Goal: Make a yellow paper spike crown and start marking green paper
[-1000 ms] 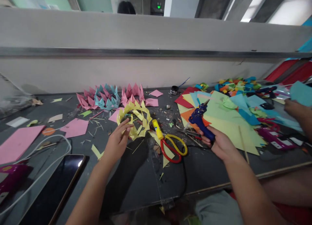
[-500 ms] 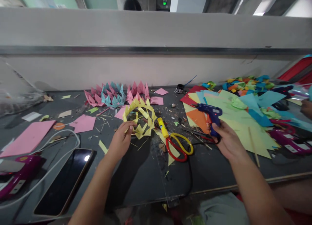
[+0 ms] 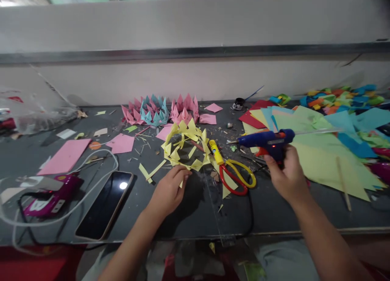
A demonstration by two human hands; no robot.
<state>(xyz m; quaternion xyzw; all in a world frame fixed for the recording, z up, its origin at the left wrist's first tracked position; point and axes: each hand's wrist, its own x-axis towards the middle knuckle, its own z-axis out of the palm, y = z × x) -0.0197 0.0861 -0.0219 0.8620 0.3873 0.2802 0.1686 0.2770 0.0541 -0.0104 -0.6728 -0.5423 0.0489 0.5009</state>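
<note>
My right hand (image 3: 289, 171) is wrapped around the handle of a blue hot glue gun (image 3: 265, 141). Its nozzle points left and a clear glue stick (image 3: 317, 130) sticks out of its back. On the table lies a ring-shaped yellow paper crown (image 3: 199, 164) of folded points. My left hand (image 3: 170, 189) is closed at the crown's near edge, with a small pale yellow paper piece (image 3: 182, 183) showing between thumb and fingers. Between the crown and the glue gun are a yellow glue stick tube (image 3: 216, 152) and scissors with red and yellow handles (image 3: 233, 183).
Pink paper crowns (image 3: 185, 108) and a blue one (image 3: 154, 114) stand at the back. Coloured paper sheets (image 3: 323, 163) spread out on the right. A phone (image 3: 105, 206), a white cable (image 3: 111, 175) and a purple device (image 3: 53, 197) lie left. Paper scraps litter the table.
My left hand has drawn back from inside the yellow crown to its near edge. The glue gun has swung from pointing up and away to pointing left. The view has shifted left.
</note>
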